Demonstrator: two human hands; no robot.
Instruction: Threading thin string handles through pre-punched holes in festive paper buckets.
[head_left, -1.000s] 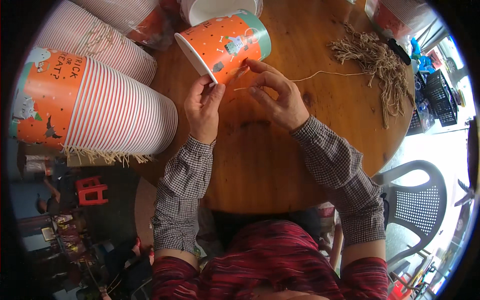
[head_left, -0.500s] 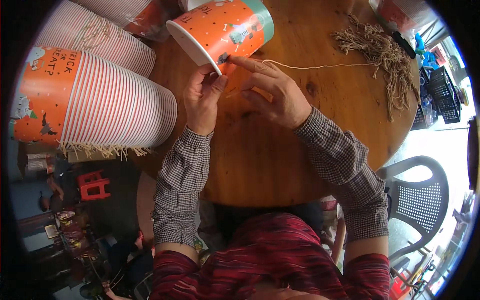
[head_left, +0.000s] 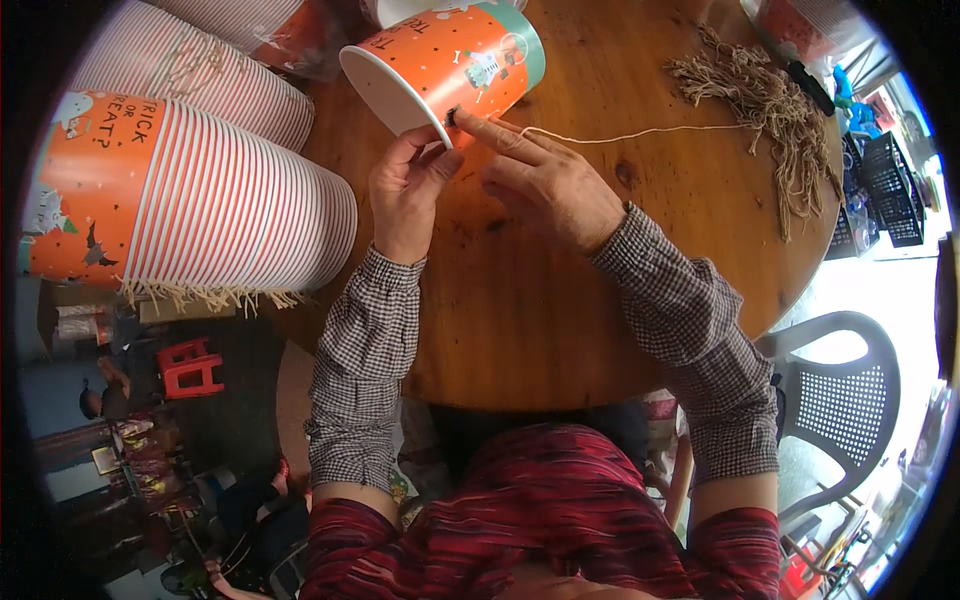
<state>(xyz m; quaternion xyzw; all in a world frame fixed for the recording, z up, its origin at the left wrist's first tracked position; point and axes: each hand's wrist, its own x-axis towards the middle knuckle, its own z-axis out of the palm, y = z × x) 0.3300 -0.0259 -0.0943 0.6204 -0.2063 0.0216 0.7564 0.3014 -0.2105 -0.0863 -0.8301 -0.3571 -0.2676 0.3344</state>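
Observation:
An orange paper bucket [head_left: 455,70] with a green base and a white rim lies tilted on its side, its mouth toward the left. My left hand [head_left: 408,200] is closed on the near part of its rim, fingers inside the mouth and thumb outside. My right hand [head_left: 550,185] has its index finger stretched out, the tip against the bucket wall beside a dark printed spot near the rim. Its other fingers are partly bent and the thumb is mostly hidden. A thin pale cord [head_left: 640,131] comes out from behind the right hand and runs right to a bundle of beige cords [head_left: 775,125].
Nested stacks of buckets [head_left: 240,200] fill the left side, with cord ends [head_left: 215,297] hanging below the nearest. The round wooden table [head_left: 520,330] curves close to my body. A grey plastic chair [head_left: 840,395] stands at right, a red stool [head_left: 190,368] at left on the floor.
The bucket has tipped and shifted slightly, with its rim a little lower. My right hand's fingers have come closer together, and the index fingertip remains at the bucket wall.

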